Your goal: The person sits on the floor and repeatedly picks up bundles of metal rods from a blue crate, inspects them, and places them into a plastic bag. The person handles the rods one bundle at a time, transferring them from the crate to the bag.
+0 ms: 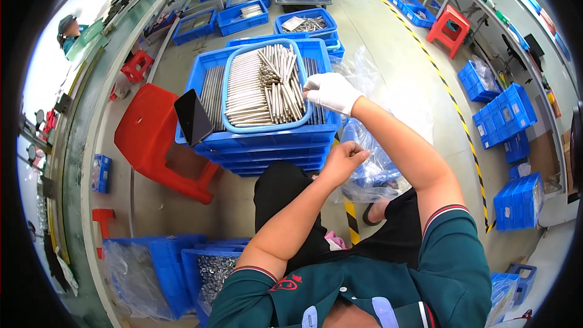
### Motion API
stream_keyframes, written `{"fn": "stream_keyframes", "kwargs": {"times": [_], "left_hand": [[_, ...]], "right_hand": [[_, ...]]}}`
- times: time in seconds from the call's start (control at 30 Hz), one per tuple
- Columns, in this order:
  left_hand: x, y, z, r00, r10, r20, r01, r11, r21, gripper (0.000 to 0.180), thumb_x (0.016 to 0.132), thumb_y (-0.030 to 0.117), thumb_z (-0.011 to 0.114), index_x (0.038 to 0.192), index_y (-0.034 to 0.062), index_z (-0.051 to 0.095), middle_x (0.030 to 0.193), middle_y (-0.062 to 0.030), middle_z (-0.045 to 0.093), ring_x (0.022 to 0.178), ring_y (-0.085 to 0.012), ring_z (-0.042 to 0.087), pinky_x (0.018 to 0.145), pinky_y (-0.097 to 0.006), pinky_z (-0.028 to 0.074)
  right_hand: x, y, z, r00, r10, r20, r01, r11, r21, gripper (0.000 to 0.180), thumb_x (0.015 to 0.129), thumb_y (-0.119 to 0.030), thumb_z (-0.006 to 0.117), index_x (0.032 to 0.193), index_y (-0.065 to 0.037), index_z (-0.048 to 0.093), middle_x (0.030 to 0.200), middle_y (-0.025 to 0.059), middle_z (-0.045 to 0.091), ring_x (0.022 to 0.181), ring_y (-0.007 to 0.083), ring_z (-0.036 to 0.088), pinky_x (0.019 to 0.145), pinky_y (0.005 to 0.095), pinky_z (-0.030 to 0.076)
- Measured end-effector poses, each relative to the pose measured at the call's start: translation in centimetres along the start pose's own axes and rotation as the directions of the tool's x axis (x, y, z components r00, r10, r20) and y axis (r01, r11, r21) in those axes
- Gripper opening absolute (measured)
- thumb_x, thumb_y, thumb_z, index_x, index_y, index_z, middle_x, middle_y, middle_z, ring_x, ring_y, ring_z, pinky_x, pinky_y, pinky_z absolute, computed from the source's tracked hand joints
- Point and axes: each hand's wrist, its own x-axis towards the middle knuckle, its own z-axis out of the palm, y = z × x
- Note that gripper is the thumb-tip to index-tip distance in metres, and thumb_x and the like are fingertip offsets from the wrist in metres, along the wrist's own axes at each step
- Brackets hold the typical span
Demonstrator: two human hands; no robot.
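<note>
My right hand [333, 92], in a white glove, is at the right rim of a light-blue tray [226, 94]. Its fingers are curled together, and whatever they may hold is hidden. Inside the tray lie many slim silvery metal rods [249, 88], most in a neat row, with a looser heap [282, 79] on the right. The tray rests on top of a stack of blue crates [267, 141], with more rods showing beside it. My bare left hand [345, 161] hovers in front of the stack's right corner, thumb and fingers closed; their contents cannot be made out.
A black phone-like slab [193, 118] leans at the crate's left corner. Beside it stands a red plastic stool [146, 127]. Clear plastic bags [379, 158] lie right of the stack. A blue bin of small metal parts [215, 273] sits at lower left. Farther off are more blue crates [504, 115].
</note>
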Motion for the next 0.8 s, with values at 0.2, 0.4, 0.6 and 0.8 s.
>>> {"fn": "stream_keyframes", "kwargs": {"times": [0.2, 0.4, 0.6, 0.8], "left_hand": [[0.1, -1.3, -0.1, 1.000, 0.014, 0.023, -0.011, 0.993, -0.117, 0.018, 0.085, 0.017, 0.065, 0.088, -0.0004, 0.063, 0.074, -0.0010, 0.058, 0.068, -0.0088, 0.053, 0.063, -0.023, 0.043], [-0.6, 0.8, 0.3, 0.991, -0.115, 0.066, 0.126, 0.971, -0.203, 0.017, 0.086, 0.016, 0.065, 0.091, 0.0002, 0.061, 0.072, -0.0003, 0.056, 0.059, -0.0055, 0.050, 0.055, -0.020, 0.042], [0.5, 0.2, 1.5, 0.981, -0.180, 0.069, 0.189, 0.967, -0.171, 0.013, 0.086, 0.012, 0.063, 0.090, -0.0002, 0.060, 0.076, -0.0021, 0.059, 0.066, -0.0068, 0.052, 0.064, -0.021, 0.043], [1.5, 0.5, 2.8, 0.950, -0.297, 0.097, 0.310, 0.934, -0.176, 0.016, 0.090, 0.014, 0.060, 0.091, -0.0013, 0.057, 0.065, 0.0017, 0.048, 0.038, -0.0020, 0.034, 0.034, -0.020, 0.023]], "right_hand": [[-4.9, 4.9, -3.7, 0.957, 0.222, 0.186, -0.279, 0.877, 0.390, 0.022, 0.085, -0.026, 0.060, 0.083, -0.005, 0.065, 0.070, 0.0078, 0.063, 0.058, 0.0149, 0.059, 0.055, 0.0291, 0.048], [-14.8, 19.0, -3.9, 0.641, 0.616, 0.458, -0.516, 0.787, -0.337, 0.024, 0.080, -0.020, 0.055, 0.066, -0.003, 0.066, 0.063, 0.0084, 0.066, 0.053, 0.0172, 0.063, 0.049, 0.0320, 0.051], [-22.7, 31.9, 4.4, 0.294, 0.817, 0.496, -0.374, 0.576, -0.727, 0.018, 0.074, -0.016, 0.060, 0.084, -0.007, 0.073, 0.091, 0.0117, 0.070, 0.086, 0.0229, 0.067, 0.074, 0.0366, 0.052], [-23.7, 37.1, 9.4, 0.521, 0.797, 0.304, -0.547, 0.586, -0.598, 0.030, 0.078, -0.018, 0.055, 0.102, -0.008, 0.069, 0.108, 0.0150, 0.066, 0.102, 0.0301, 0.063, 0.085, 0.0402, 0.050]]}}
